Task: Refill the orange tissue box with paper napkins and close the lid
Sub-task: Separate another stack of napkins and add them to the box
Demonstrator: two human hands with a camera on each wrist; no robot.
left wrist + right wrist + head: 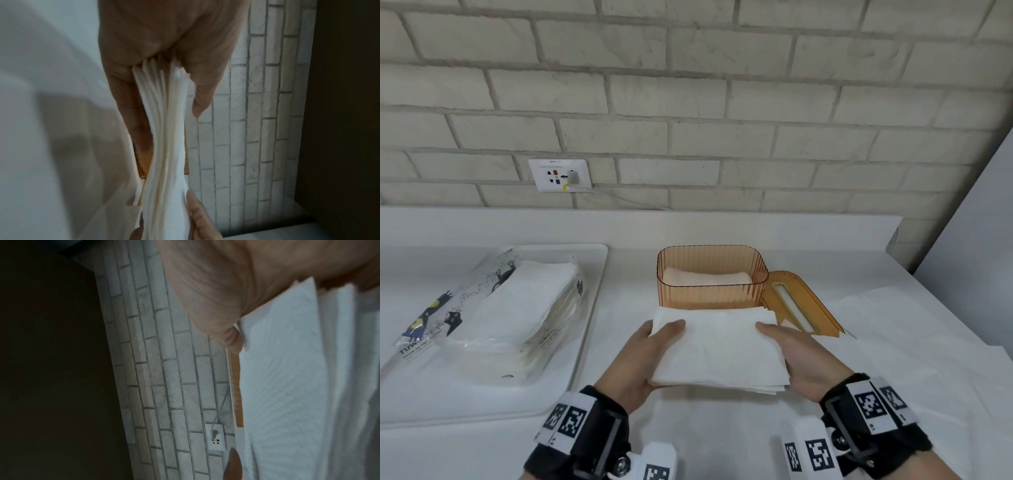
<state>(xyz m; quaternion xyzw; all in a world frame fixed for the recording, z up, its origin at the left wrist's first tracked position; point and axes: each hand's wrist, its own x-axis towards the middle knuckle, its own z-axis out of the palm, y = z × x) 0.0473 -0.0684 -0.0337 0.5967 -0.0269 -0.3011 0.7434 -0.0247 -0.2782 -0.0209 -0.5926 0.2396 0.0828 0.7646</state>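
Before orange box (711, 277): hands grip napkins (717, 349) (stacked).

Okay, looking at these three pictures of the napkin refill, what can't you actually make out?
- Fingers of the left hand and right hand: head view, under the napkin stack.
- Fill level of the orange box: ribbed walls blur what lies inside.
- Lid: near corner behind the stack.
- Package lettering: too small.
- Wrist views: dim, box mostly covered.

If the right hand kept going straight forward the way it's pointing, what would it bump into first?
Probably the orange lid, lying flat just ahead of the right hand, beside the open orange tissue box. The hand holds the napkin stack and may be raised, so it might pass over the lid.
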